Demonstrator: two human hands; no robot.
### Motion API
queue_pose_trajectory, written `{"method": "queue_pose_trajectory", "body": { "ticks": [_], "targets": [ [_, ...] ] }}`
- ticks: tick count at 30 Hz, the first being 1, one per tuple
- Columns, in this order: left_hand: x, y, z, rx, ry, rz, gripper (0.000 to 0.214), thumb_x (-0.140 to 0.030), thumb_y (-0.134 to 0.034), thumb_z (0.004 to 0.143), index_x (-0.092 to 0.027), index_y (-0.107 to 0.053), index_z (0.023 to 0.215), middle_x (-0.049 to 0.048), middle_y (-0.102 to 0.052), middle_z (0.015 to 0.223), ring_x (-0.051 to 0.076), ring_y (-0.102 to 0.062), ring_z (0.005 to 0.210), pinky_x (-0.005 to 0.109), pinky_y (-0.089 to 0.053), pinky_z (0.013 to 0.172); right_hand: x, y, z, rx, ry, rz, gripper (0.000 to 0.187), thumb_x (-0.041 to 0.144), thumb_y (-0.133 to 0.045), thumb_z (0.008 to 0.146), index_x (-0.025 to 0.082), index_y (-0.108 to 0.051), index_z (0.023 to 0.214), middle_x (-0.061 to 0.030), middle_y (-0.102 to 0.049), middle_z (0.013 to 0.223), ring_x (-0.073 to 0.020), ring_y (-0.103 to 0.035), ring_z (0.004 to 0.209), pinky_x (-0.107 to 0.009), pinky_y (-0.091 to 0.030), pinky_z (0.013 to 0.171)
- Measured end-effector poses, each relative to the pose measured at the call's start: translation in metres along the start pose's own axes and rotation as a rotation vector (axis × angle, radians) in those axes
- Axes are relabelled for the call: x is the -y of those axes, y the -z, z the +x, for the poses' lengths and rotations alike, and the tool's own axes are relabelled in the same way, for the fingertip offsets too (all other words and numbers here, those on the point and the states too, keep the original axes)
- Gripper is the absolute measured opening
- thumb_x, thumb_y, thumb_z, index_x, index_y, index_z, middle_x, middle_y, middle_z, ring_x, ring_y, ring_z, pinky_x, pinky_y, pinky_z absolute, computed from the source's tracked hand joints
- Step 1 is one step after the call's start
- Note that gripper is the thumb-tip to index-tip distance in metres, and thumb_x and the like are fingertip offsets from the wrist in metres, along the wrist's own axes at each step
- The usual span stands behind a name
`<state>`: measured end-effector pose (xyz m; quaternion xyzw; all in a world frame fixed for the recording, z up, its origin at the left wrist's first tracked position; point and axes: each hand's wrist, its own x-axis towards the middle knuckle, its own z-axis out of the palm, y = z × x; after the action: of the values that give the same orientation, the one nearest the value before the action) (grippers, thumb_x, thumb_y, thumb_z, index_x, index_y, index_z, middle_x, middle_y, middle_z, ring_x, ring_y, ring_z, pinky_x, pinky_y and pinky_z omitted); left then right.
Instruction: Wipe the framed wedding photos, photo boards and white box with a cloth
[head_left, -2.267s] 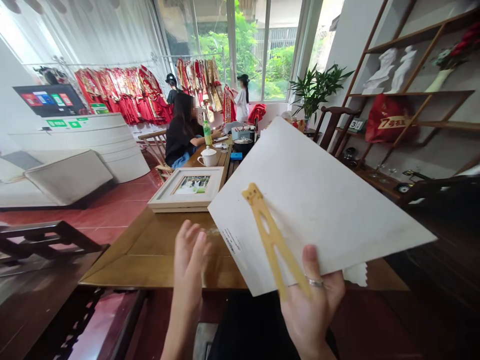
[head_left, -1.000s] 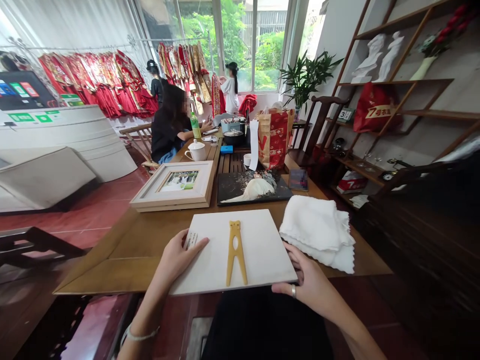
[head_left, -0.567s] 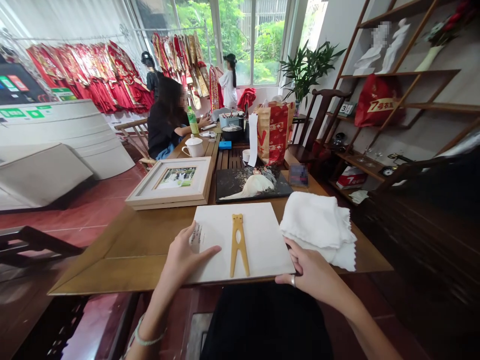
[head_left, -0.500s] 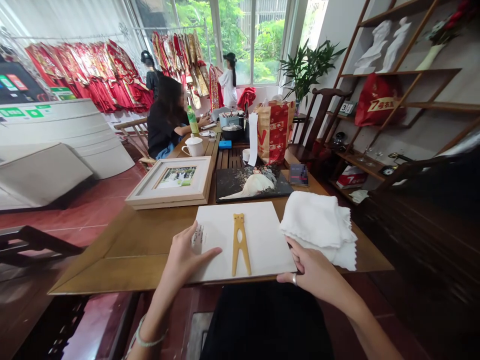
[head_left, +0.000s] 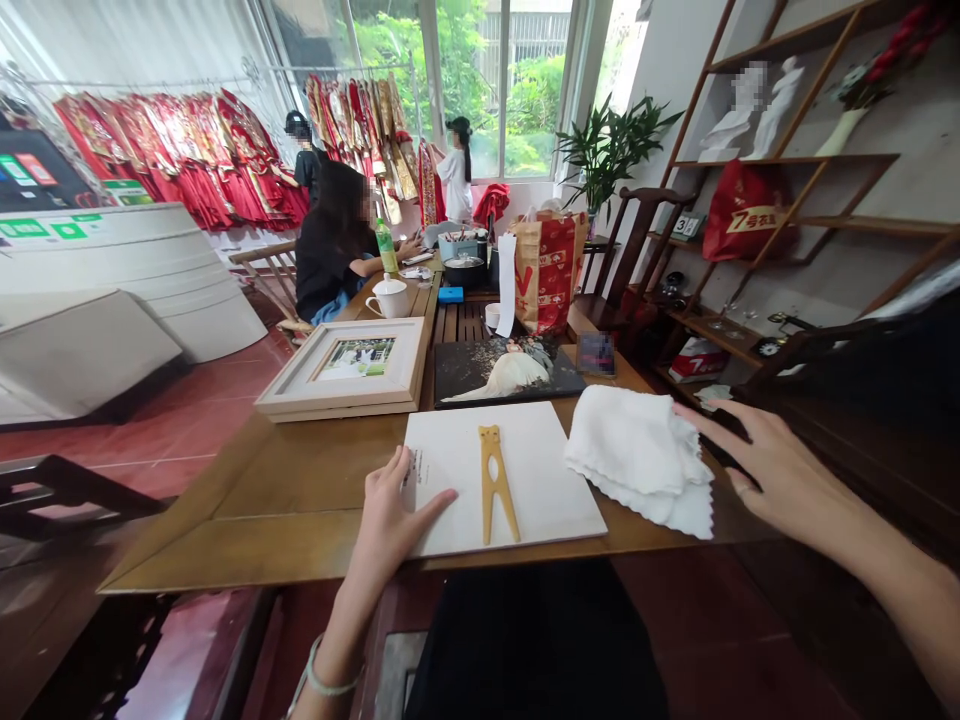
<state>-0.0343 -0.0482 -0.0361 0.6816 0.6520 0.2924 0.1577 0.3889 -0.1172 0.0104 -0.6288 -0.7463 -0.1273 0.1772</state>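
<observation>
A white board [head_left: 540, 470] lies face down near the front edge of the wooden table [head_left: 300, 500], with a yellow wooden stand piece [head_left: 495, 484] fixed along its middle. My left hand [head_left: 391, 515] rests flat on the board's left edge, fingers spread and open. My right hand [head_left: 765, 465] hovers open to the right, just past a folded white cloth [head_left: 637, 455] that lies beside the board. It holds nothing.
Behind the board lie a dark photo print [head_left: 504, 372] and a framed photo [head_left: 349, 365]. Farther back stand a red paper bag [head_left: 550, 268], a white cup [head_left: 388, 297] and a seated person [head_left: 334, 250]. Shelves [head_left: 787, 190] line the right wall.
The board, held up tilted in my right hand, was laid flat on the table. My right hand has since let go of its right edge and moved right, beyond the cloth.
</observation>
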Motion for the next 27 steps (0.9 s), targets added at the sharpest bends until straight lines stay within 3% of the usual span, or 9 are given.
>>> {"method": "queue_pose_trajectory", "body": {
  "ticks": [2,4,7,10,14,16,21,24,27],
  "targets": [
    [-0.001,-0.002,0.001,-0.007,-0.016,0.002,0.079,-0.056,-0.068,0.065,-0.015,-0.049,0.129,0.0144,-0.050,0.138,0.035,-0.043,0.125,0.048,-0.036,0.102,-0.020,-0.011,0.004,0.035,0.188,-0.025,0.068,0.002,-0.041,0.074,0.026,-0.048,0.137,-0.0126,-0.020,0.154,-0.0378,-0.024,0.138,-0.055,-0.036,0.101],
    [-0.003,-0.003,0.002,-0.009,-0.022,0.006,0.078,-0.056,-0.068,0.065,-0.015,-0.049,0.129,0.0141,-0.051,0.137,0.036,-0.044,0.124,0.049,-0.036,0.101,-0.027,-0.026,0.010,0.066,0.315,-0.002,0.069,0.002,-0.042,0.074,0.031,-0.047,0.136,-0.0049,-0.007,0.159,-0.0352,-0.013,0.142,-0.059,-0.029,0.106],
    [-0.008,-0.006,0.002,0.001,-0.022,0.014,0.080,-0.057,-0.067,0.066,-0.013,-0.048,0.130,0.0152,-0.050,0.137,0.037,-0.043,0.123,0.049,-0.036,0.101,-0.026,-0.046,0.020,0.107,0.415,0.101,0.057,0.009,-0.043,0.083,0.032,-0.048,0.135,-0.0043,-0.033,0.151,-0.0272,-0.027,0.139,-0.057,-0.027,0.109],
    [-0.009,-0.009,0.000,-0.003,-0.048,0.033,0.080,-0.057,-0.064,0.069,-0.012,-0.047,0.132,0.0163,-0.050,0.137,0.039,-0.042,0.123,0.052,-0.036,0.100,-0.021,-0.058,0.025,0.015,0.346,0.279,0.043,0.019,-0.043,0.089,0.025,-0.054,0.130,-0.0083,-0.061,0.129,-0.0239,-0.054,0.121,-0.045,-0.043,0.102],
    [-0.003,-0.013,-0.004,-0.031,-0.169,0.049,0.061,-0.050,-0.049,0.084,-0.011,-0.048,0.132,0.0184,-0.042,0.144,0.036,-0.040,0.126,0.054,-0.034,0.102,0.006,-0.058,0.028,-0.310,0.130,0.414,0.037,0.024,-0.053,0.086,0.019,-0.060,0.122,-0.0121,-0.068,0.115,-0.0264,-0.066,0.102,-0.037,-0.053,0.089],
    [0.001,-0.014,-0.005,-0.032,-0.244,0.050,0.052,-0.043,-0.043,0.089,-0.013,-0.050,0.131,0.0174,-0.037,0.148,0.034,-0.037,0.128,0.053,-0.034,0.103,0.032,-0.057,0.035,-0.329,0.155,0.438,0.036,0.024,-0.055,0.084,0.020,-0.060,0.119,-0.0122,-0.065,0.119,-0.0276,-0.061,0.111,-0.041,-0.051,0.094],
    [0.002,-0.014,-0.004,-0.016,-0.319,0.088,0.048,-0.039,-0.042,0.091,-0.017,-0.048,0.132,0.0146,-0.041,0.146,0.031,-0.035,0.132,0.053,-0.035,0.103,0.094,-0.062,0.072,-0.016,0.280,0.438,0.025,0.021,-0.056,0.078,0.017,-0.065,0.101,-0.0156,-0.041,0.145,-0.0331,-0.027,0.139,-0.058,-0.027,0.109],
    [-0.001,-0.014,-0.006,-0.002,-0.300,0.123,0.048,-0.038,-0.041,0.091,-0.016,-0.048,0.133,0.0146,-0.039,0.147,0.032,-0.035,0.132,0.053,-0.035,0.103,0.111,-0.065,0.084,0.171,0.263,0.472,0.039,0.018,-0.052,0.076,0.019,-0.060,0.114,-0.0123,-0.044,0.144,-0.0299,-0.028,0.139,-0.060,-0.018,0.111],
    [-0.005,-0.015,-0.007,-0.021,-0.271,0.137,0.047,-0.037,-0.039,0.092,-0.016,-0.047,0.134,0.0137,-0.038,0.148,0.032,-0.037,0.130,0.052,-0.035,0.104,0.116,-0.057,0.069,0.229,0.247,0.483,0.059,0.011,-0.045,0.076,0.024,-0.047,0.134,-0.0074,-0.049,0.141,-0.0254,-0.031,0.138,-0.059,-0.013,0.112]
  ]
}}
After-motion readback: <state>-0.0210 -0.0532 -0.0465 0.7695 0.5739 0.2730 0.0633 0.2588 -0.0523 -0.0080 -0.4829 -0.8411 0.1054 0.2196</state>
